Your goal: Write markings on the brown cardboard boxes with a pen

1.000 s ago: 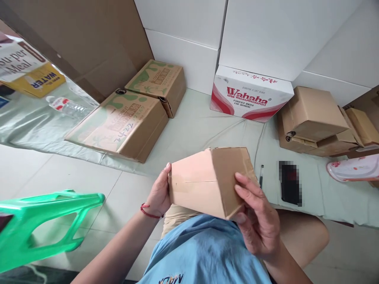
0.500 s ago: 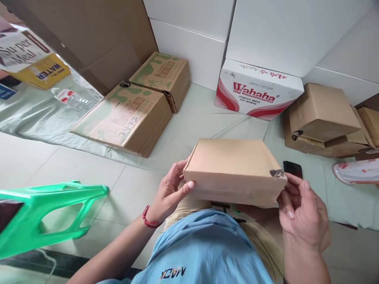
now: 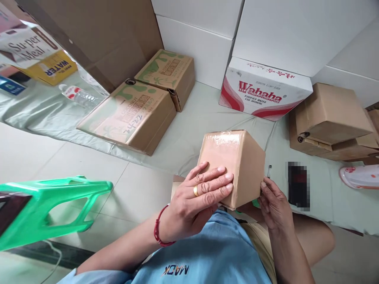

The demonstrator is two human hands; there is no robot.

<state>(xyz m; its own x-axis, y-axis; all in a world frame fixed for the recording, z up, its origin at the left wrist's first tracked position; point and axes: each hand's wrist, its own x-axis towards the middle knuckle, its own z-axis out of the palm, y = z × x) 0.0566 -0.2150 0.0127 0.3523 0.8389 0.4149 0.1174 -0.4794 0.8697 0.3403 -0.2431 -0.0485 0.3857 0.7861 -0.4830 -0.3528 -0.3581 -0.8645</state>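
A plain brown cardboard box (image 3: 250,173) is tilted above my lap, with shiny clear tape across its left-hand face. My left hand (image 3: 195,197) lies flat against that taped face, its fingers stretched out and the thumb hidden. It wears a gold ring and a red cord bracelet. At the box's lower right edge, my right hand (image 3: 274,201) pinches the cardboard between thumb and fingers. The underside of the box is out of sight.
Two printed coconut cartons (image 3: 127,110) lie on the green cloth (image 3: 197,106) to the left. Behind stands a Wahaha water carton (image 3: 263,90). Brown boxes (image 3: 334,114) and a dark blurred-out object (image 3: 298,185) are on the right. A green plastic stool (image 3: 56,209) stands at left.
The box has been turned, so a taped face now shows at its left. My left hand has shifted from its left end onto that face. My right hand has moved left with the edge.
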